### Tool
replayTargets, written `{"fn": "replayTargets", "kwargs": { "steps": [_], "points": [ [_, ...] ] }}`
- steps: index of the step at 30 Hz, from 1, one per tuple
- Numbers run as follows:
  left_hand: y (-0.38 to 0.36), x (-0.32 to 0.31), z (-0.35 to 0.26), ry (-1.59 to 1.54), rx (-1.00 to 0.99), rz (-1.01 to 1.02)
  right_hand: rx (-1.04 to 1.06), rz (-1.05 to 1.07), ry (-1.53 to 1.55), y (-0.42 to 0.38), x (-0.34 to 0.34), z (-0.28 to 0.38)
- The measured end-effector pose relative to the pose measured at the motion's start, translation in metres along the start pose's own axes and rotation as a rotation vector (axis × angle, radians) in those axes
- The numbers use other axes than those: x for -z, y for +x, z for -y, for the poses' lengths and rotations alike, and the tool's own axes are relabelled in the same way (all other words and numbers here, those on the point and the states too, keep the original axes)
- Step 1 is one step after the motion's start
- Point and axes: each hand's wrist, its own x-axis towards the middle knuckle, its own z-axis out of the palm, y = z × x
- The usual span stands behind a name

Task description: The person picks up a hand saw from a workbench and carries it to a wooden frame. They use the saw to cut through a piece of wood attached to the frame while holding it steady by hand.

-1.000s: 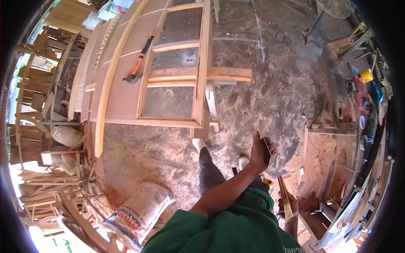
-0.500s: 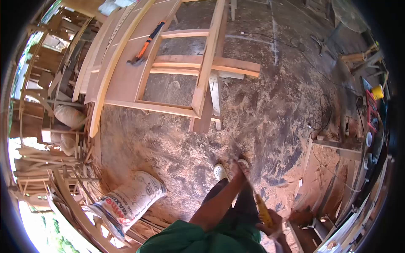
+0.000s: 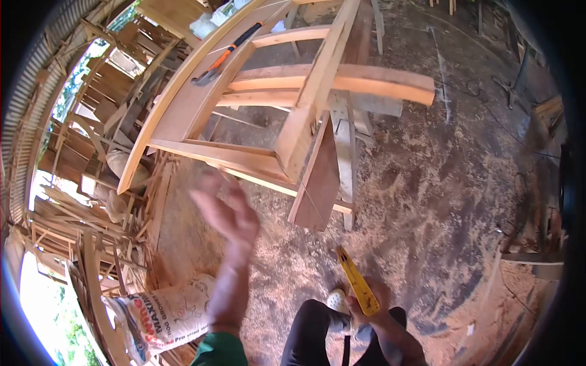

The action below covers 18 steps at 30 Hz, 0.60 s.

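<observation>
The left hand (image 3: 223, 210) is raised, blurred, its fingers spread and loose, holding nothing. The right hand (image 3: 372, 302), lower and to the right of it, is closed around a yellow tool (image 3: 357, 280), a flat narrow piece that slants up and to the left out of the fist; what kind of tool it is cannot be told.

Above and beyond both hands stands a wooden door frame (image 3: 287, 104) of pale planed timber, laid flat on a trestle as a working surface, with open panel gaps between its rails. An orange-handled hammer (image 3: 226, 53) lies on the far left stile of that frame, well apart from either hand. A loose board (image 3: 318, 177) leans down from the near edge of the frame, just above the right hand.

The floor (image 3: 439, 201) is bare ground thick with sawdust and shavings. Below the left hand lies a printed white sack (image 3: 162, 317). To the left of that hand, stacked timber offcuts (image 3: 91, 201) and slats crowd an open-sided shed wall, with daylight and greenery showing past it. The person's white shoe (image 3: 336, 300) shows just beside the right hand.
</observation>
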Motion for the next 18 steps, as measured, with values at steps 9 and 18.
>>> {"fn": "replayTargets", "kwargs": {
  "steps": [9, 18],
  "points": [
    [0.054, -0.044, 0.055, 0.142, 0.056, 0.018, 0.501, -0.055, -0.042, 0.074, -0.037, -0.066],
    [0.058, -0.046, 0.057, 0.034, -0.143, -0.053, 0.355, -0.032, 0.262, -0.016, 0.022, -0.102]
  ]
}}
